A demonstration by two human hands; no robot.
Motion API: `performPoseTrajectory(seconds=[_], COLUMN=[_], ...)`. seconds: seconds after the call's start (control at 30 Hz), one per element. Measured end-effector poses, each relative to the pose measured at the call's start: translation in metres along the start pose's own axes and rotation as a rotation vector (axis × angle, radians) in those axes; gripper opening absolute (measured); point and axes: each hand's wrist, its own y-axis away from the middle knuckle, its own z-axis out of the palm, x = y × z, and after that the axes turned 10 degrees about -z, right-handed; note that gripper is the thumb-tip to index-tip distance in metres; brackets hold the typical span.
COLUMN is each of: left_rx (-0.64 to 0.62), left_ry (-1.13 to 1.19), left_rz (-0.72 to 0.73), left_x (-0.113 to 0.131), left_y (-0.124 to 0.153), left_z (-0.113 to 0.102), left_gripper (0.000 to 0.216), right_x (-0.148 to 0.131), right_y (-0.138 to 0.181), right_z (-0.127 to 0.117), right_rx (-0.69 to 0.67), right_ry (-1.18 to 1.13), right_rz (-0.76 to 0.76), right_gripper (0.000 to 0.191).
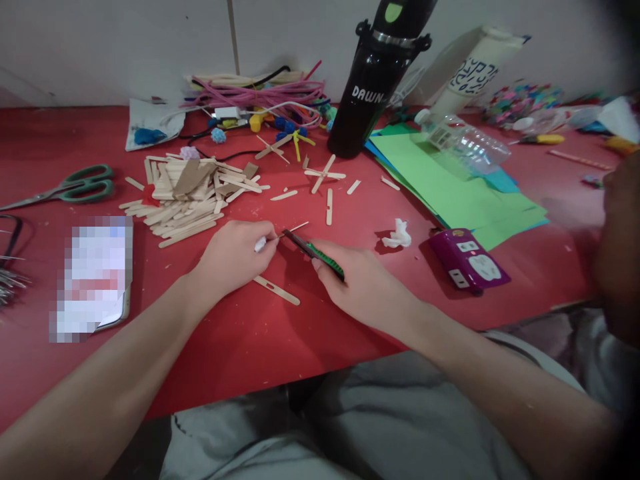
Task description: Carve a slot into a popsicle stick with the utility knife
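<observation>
Currently, your left hand (239, 257) pinches a thin craft stick (300, 227), its fingers closed together on it, while your right hand (363, 275) has its fingers clamped around a green-and-black utility knife (320, 253), blade end beside the stick. Nearer you, a slotted craft stick (287, 295) lies on the red table (215, 353). Two crossed-stick pieces (325, 175) farther back look done; the held stick seems unfinished, and most of the craft-stick heap (183, 217) appears uncut.
</observation>
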Motion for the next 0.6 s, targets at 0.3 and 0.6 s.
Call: performPoseTrajectory(seconds=[0.3, 0.6], left_rx=[-0.002, -0.004], left_ry=[-0.015, -0.024], left_rz=[-0.006, -0.003], left_x=[0.0003, 0.0032], left_y=[-0.0008, 0.0000], left_z=[0.0000, -0.0017], left_gripper=[0.021, 0.021], right_x=[-0.0019, -0.0027], right_y=[-0.0002, -0.0003], right_z=[-0.0004, -0.0001], right_rx=[-0.012, -0.022], right_ry=[-0.003, 0.010], right_rz=[0.022, 0.043], right_gripper=[0.025, 0.025])
